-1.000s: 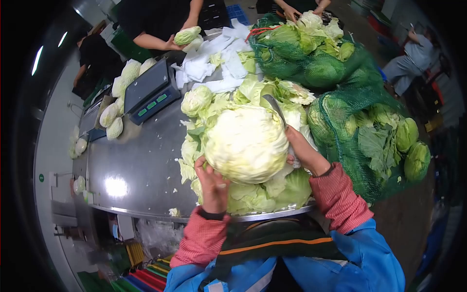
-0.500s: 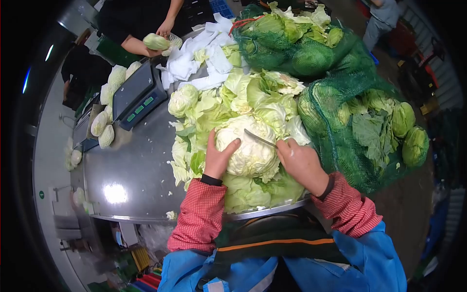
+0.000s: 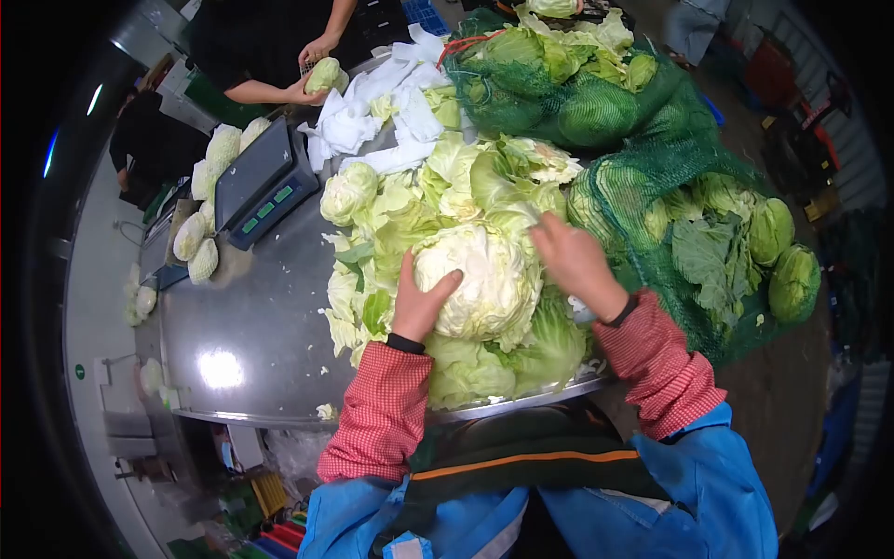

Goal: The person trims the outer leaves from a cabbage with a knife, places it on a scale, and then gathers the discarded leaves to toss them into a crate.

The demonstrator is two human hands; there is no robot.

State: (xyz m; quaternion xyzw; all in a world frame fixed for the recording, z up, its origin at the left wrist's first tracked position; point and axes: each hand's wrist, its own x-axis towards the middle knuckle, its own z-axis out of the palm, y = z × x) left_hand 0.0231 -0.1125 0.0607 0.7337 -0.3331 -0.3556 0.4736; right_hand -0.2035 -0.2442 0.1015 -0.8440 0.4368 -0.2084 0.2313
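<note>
A pale, trimmed cabbage [image 3: 489, 279] rests on loose leaves in front of me. My left hand [image 3: 421, 296] steadies its left side, the thumb across the top and the fingers around the edge. Just right of the cabbage, my right hand [image 3: 575, 265] is curled and smeared by motion, beside a raised outer leaf [image 3: 507, 197]. The knife it gripped in the earlier frame is not clearly visible now; its blade is hidden or blurred. Loose green leaves [image 3: 466, 368] surround the cabbage, and a smaller cabbage [image 3: 350, 193] lies at the upper left of the pile.
Green net sacks [image 3: 643, 242] of cabbages stand to the right and behind. A scale [image 3: 265, 186] and net-wrapped cabbages [image 3: 191, 236] sit on the left of the metal table [image 3: 251, 326]. Beyond white cloths [image 3: 396, 102], another person's hand [image 3: 303, 91] holds a small cabbage.
My right hand has moved up and away from the cabbage's top, and the knife blade no longer shows. My left hand stays put. The other person's cabbage has shifted right.
</note>
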